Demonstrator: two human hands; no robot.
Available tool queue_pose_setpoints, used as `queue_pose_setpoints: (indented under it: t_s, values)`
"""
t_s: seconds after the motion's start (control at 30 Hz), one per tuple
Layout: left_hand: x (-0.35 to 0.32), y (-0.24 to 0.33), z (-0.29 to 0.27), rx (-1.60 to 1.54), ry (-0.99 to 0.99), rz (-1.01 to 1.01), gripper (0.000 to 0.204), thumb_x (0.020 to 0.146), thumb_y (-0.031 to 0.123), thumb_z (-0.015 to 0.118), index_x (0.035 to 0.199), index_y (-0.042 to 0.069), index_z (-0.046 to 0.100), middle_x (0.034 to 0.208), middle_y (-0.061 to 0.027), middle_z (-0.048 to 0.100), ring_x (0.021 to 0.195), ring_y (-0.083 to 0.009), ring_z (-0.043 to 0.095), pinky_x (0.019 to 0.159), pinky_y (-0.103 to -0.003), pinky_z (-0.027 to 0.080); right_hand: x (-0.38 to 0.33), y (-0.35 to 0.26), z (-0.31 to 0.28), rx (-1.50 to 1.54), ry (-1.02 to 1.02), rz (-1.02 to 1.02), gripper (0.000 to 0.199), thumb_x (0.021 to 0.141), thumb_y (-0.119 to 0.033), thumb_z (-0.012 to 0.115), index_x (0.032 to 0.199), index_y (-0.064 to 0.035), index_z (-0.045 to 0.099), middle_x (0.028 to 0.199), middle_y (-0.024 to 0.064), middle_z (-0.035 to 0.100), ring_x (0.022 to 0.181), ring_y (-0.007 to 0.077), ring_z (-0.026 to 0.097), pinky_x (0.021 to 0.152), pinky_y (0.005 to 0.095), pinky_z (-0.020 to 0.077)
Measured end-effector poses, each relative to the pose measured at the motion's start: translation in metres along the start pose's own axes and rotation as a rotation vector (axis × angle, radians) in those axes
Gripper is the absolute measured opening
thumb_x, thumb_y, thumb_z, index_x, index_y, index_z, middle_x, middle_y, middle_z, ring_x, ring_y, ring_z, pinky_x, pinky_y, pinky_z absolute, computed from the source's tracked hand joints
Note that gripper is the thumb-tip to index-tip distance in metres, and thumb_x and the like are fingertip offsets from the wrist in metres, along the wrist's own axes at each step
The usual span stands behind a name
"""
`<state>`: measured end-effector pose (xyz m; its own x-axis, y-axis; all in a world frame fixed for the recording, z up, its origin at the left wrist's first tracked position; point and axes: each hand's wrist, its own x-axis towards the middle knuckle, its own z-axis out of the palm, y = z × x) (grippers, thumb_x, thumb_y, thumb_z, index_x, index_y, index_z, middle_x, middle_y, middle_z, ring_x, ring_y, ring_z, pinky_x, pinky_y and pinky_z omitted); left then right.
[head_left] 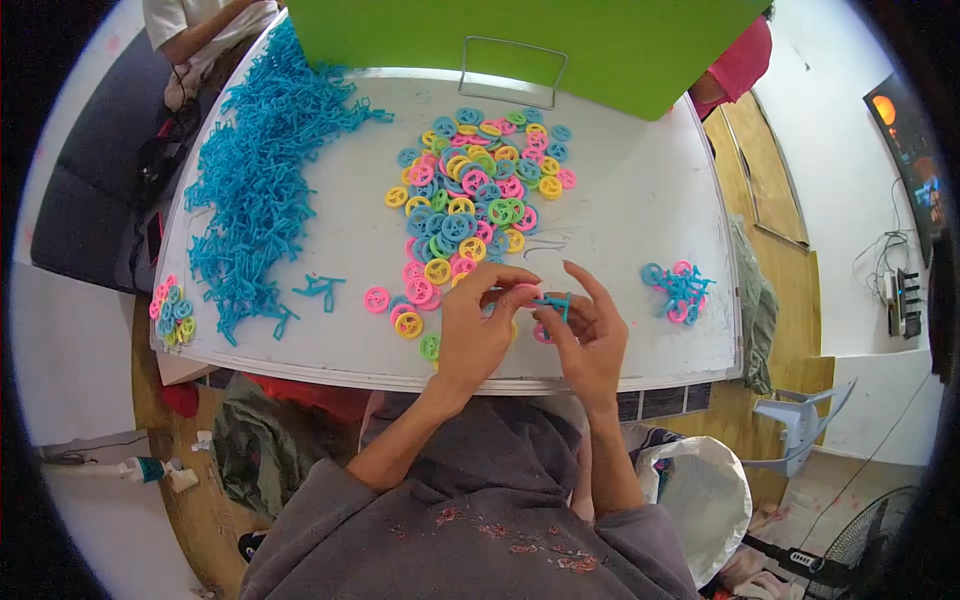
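Over the near edge of the white table, my two hands meet around one small piece of work. My left hand pinches a pink toy wheel between thumb and forefinger. Against that wheel sits a blue plastic frame piece, its far end in my right hand. The right forefinger is raised, while the thumb and other fingers are around the frame piece. Another pink wheel shows beside the right thumb, partly covered. Beyond my hands spreads a pile of pink, yellow, green and blue wheels.
A large heap of blue frame pieces covers the table's left side. Small clusters lie at the left corner and at the right. A green panel stands at the far edge. Two other people sit beyond. A white bin is below right.
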<state>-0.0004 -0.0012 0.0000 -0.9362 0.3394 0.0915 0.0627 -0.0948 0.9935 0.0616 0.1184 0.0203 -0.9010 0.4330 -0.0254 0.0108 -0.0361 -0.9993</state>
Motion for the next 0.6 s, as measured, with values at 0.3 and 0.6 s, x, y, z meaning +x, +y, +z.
queue_pose_setpoints:
  t_s: [0.3,0.6]
  values:
    - [-0.008,0.013,-0.074,0.844,0.339,0.405,0.023,0.082,0.003,0.064,0.104,0.007,0.063,0.095,-0.0100,0.061,0.086,-0.0302,0.057,0.076,-0.041,0.045,0.034,0.020,-0.153,-0.639,0.357,-0.339,0.018,0.089,-0.014,0.066,0.104,-0.0042,0.068,0.081,-0.0006,0.062,0.069,0.0059,0.053,0.059,0.0193,0.0405]
    - [-0.011,0.007,-0.160,1.166,0.259,0.059,0.015,0.076,-0.001,0.065,0.090,0.002,0.060,0.086,-0.0141,0.058,0.077,-0.0301,0.058,0.068,-0.040,0.045,0.079,0.015,-0.150,-1.274,0.515,-0.410,0.025,0.083,-0.022,0.071,0.103,-0.0069,0.070,0.112,0.0120,0.060,0.104,0.0262,0.056,0.091,0.0376,0.0427]
